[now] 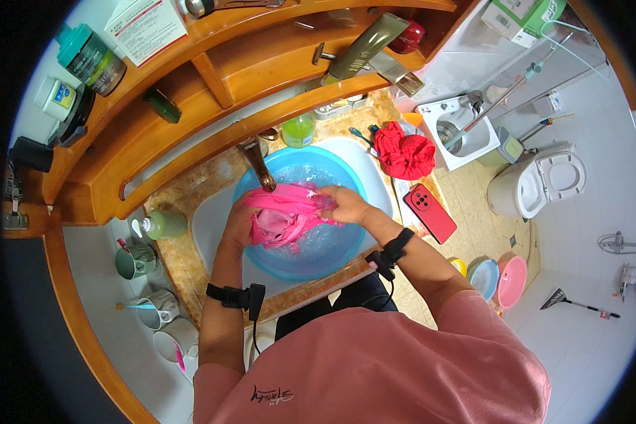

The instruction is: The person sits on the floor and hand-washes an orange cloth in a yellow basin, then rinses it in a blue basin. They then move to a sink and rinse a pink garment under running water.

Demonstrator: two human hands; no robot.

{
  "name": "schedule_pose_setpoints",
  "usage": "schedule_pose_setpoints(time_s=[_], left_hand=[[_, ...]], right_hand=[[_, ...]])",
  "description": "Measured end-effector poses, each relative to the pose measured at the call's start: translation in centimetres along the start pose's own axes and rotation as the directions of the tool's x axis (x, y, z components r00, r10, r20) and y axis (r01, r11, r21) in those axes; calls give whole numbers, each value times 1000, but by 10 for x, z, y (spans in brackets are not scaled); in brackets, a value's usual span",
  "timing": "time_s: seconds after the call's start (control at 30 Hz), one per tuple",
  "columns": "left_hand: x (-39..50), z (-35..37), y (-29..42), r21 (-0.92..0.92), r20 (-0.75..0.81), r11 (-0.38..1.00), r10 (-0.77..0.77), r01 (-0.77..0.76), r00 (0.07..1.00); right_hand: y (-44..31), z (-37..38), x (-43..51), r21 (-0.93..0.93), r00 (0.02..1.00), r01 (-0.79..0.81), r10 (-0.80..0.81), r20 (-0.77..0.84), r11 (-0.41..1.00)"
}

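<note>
A bright pink wet cloth garment (281, 217) is bunched above a blue plastic basin (344, 164) of water. My left hand (238, 222) grips its left side, with the fingers partly hidden by the fabric. On the opposite side my right hand (344, 205) holds the garment's edge between thumb and fingers. The basin stands in a white washbasin (379, 180). A bronze-coloured faucet (258, 161) reaches over the basin's far rim, its spout close to the cloth. Bubbles and ripples show on the water.
Right of the washbasin lie a red cloth (404, 151) and a red phone (430, 213). A green pump bottle (164, 224) and several cups with toothbrushes (136, 261) stand at the left. A wooden shelf (212, 79) overhangs the counter's back. Beyond are a toilet (519, 188) and a pink basin (511, 281).
</note>
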State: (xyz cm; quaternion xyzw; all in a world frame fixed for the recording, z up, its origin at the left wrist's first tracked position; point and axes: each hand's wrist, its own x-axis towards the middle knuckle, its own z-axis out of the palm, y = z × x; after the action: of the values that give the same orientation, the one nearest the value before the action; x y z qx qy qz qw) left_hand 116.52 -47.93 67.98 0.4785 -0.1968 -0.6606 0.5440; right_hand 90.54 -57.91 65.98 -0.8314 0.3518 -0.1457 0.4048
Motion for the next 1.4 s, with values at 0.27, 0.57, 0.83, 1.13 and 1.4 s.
schedule_pose_setpoints(time_s=[0.27, 0.57, 0.83, 1.13, 1.4], left_hand=[[-28, 50, 53, 513, 56, 852, 91, -107, 994], [-73, 75, 96, 923, 129, 306, 326, -233, 937], [-36, 16, 37, 966, 194, 42, 540, -257, 819], [-36, 3, 32, 389, -326, 921, 156, -18, 932], [-6, 7, 31, -328, 121, 940, -61, 98, 991]], right_hand=[[-55, -8, 33, -81, 1000, -18, 16, -27, 997], [-131, -113, 24, 415, 972, 176, -90, -219, 893], [-149, -121, 20, 596, 953, 241, -70, -294, 766], [-82, -103, 24, 669, 938, -57, 269, -219, 741], [-57, -3, 9, 206, 991, 32, -4, -135, 978]])
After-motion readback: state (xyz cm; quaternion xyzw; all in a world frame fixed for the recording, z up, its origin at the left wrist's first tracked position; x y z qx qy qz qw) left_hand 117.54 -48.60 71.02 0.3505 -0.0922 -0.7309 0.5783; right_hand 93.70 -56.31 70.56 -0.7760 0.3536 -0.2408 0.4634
